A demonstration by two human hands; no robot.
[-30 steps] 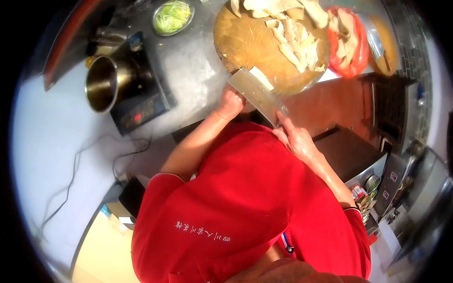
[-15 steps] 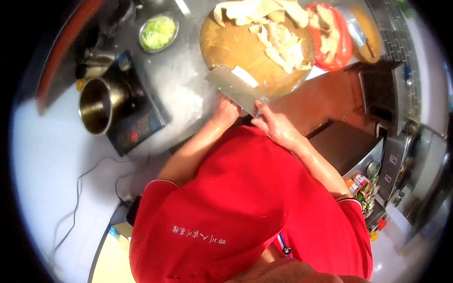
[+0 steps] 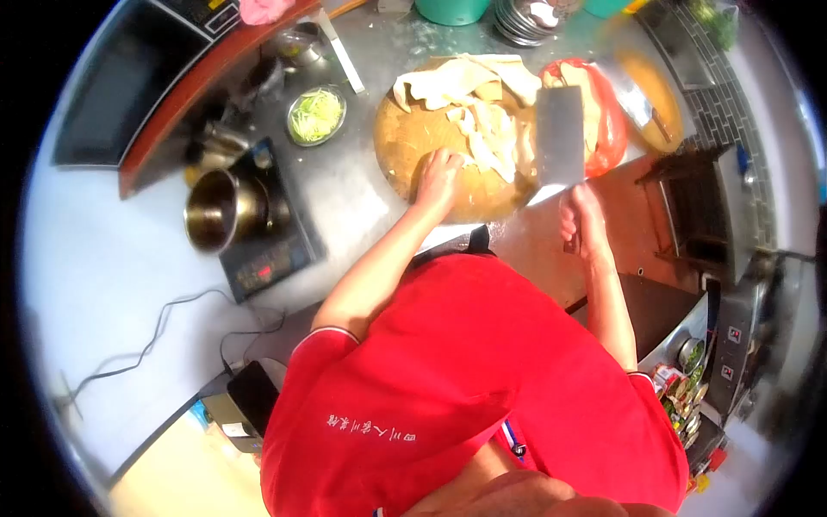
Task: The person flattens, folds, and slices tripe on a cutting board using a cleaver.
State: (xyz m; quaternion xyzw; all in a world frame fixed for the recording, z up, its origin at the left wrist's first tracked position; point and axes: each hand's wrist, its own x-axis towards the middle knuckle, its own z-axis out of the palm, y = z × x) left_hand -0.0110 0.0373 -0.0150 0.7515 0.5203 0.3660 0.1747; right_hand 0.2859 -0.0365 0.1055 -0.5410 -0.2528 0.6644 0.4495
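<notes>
My right hand (image 3: 584, 222) is wrapped round the handle of a broad cleaver (image 3: 560, 136), whose blade stands up beside the right edge of the round wooden board (image 3: 405, 142). My left hand (image 3: 439, 183) rests on the board's lower left part with fingers bent; what they hold, if anything, is hidden. Cut pale strips (image 3: 489, 142) lie just right of my left fingers. Behind them are larger pale pieces (image 3: 448, 79) at the board's back. A red plastic bag (image 3: 610, 129) with more pale pieces sits right of the board, partly behind the blade.
A dish of shredded green vegetable (image 3: 315, 116) is left of the board. Farther left, a metal pot (image 3: 212, 211) stands by a black device (image 3: 267, 263). Another knife (image 3: 631, 99) lies on a wooden board (image 3: 668, 82) at right. Stacked plates (image 3: 517, 24) are at the back.
My left hand has moved from the counter's front edge up onto the board. The cleaver, earlier slanting between both hands, is now raised at the right in my right hand.
</notes>
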